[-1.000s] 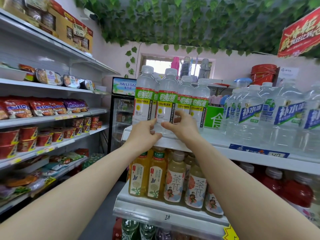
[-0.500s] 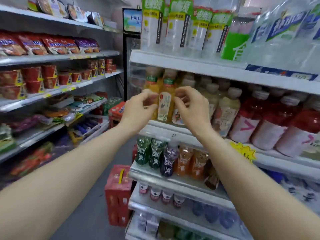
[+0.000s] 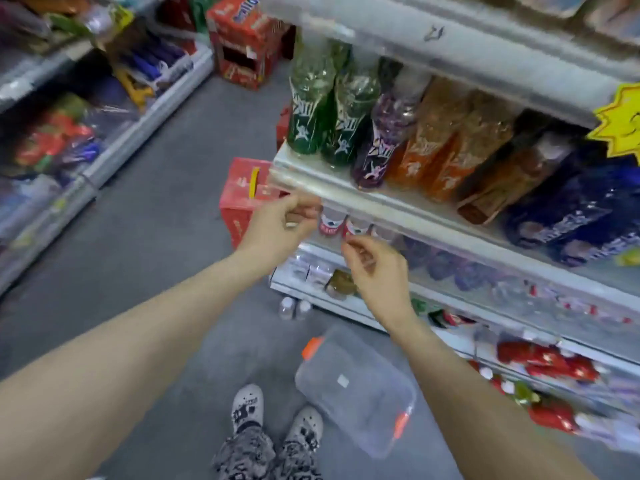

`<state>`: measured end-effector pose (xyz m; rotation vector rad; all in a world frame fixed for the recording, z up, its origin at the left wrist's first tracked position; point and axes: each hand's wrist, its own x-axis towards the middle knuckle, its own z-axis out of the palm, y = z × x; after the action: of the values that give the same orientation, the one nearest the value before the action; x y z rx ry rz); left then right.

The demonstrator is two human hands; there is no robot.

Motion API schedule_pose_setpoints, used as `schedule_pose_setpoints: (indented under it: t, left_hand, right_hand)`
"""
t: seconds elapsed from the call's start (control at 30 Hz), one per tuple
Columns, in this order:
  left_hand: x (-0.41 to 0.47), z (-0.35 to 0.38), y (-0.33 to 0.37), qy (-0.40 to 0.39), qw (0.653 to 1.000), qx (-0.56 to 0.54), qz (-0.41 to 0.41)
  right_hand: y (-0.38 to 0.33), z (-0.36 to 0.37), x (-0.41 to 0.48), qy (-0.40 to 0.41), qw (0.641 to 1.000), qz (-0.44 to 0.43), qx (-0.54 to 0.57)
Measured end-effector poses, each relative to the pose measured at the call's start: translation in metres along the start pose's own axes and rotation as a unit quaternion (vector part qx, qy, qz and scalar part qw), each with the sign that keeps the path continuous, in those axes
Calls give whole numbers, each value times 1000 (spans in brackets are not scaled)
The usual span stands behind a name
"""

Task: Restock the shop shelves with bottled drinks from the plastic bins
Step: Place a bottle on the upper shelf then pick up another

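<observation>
clear smooth plastic bin (image 3: 353, 386) at 6 o'clock, glossy plastic bottles (image 3: 311, 109) at 1 o'clock, matt grey floor (image 3: 156, 237) at 9 o'clock, red cardboard carton (image 3: 242, 199) mid-frame, yellow papery tag (image 3: 620, 123) at 3

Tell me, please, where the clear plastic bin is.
In the head view, the clear plastic bin lies on the floor, right of the person's shoes, beside the drink shelves.

Black-and-white patterned trousers (image 3: 242, 453), white clogs (image 3: 246, 405)

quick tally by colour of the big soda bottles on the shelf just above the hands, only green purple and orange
green bottles: 2
purple bottle: 1
orange bottles: 2
total: 5
</observation>
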<state>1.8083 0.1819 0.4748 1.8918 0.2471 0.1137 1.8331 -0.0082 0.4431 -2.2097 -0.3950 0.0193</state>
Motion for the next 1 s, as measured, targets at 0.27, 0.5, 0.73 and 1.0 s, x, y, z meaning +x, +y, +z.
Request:
schedule_pose_setpoints:
  t: [0.27,0.5,0.73,1.0]
  left_hand:
    - [-33,50,-186,-25,987,-42,-152]
    - [-70,95,-344,1,970,-8,-244]
    - [-90,144,-462,-22,955,-18,-294]
    - [-61,204,-565,-46,935,-73,-345]
  right_hand:
    - [112,111,-75,-65,976,189,86]
    - [207,200,-128,-83,941,316,93]
    - [296,284,-140,-124,922,358,78]
    - [402,358,-101,-131,932,334,46]
